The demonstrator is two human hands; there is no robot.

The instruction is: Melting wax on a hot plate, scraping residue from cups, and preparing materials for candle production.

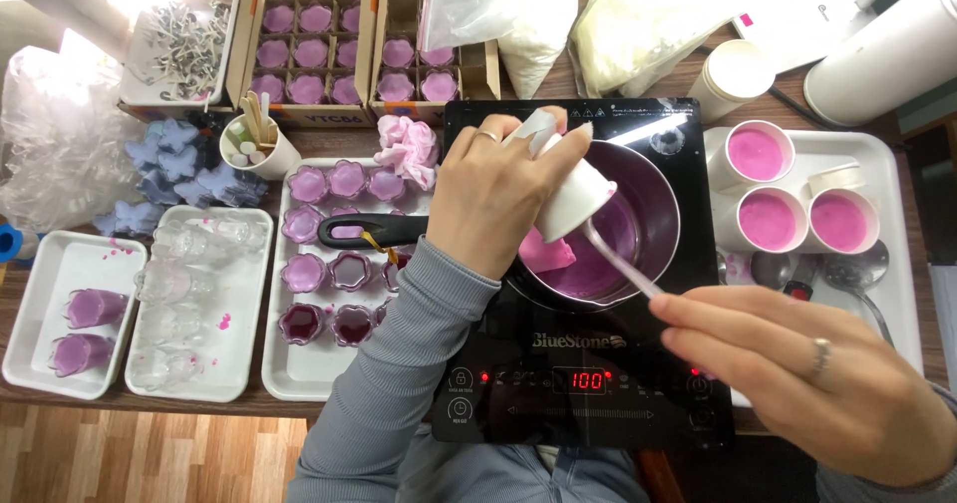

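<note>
My left hand (pixel 493 194) grips a white paper cup (pixel 576 196) and holds it tipped over a dark saucepan (pixel 660 189). Purple liquid and a solid pink slab (pixel 546 252) lie inside the pan. My right hand (pixel 797 373) holds a thin clear stick (pixel 620 261) whose far end reaches up into the tipped cup. The pan stands on a black induction cooker (pixel 583 383) with a red lit display, and its black handle (pixel 369 230) points left.
Three white cups of pink liquid (pixel 768 219) and metal spoons sit on a tray (pixel 897 164) to the right. White trays on the left carry small glass cups (pixel 304 321), some filled purple. Cardboard boxes (pixel 309 49) of filled cups, bags and wicks stand behind.
</note>
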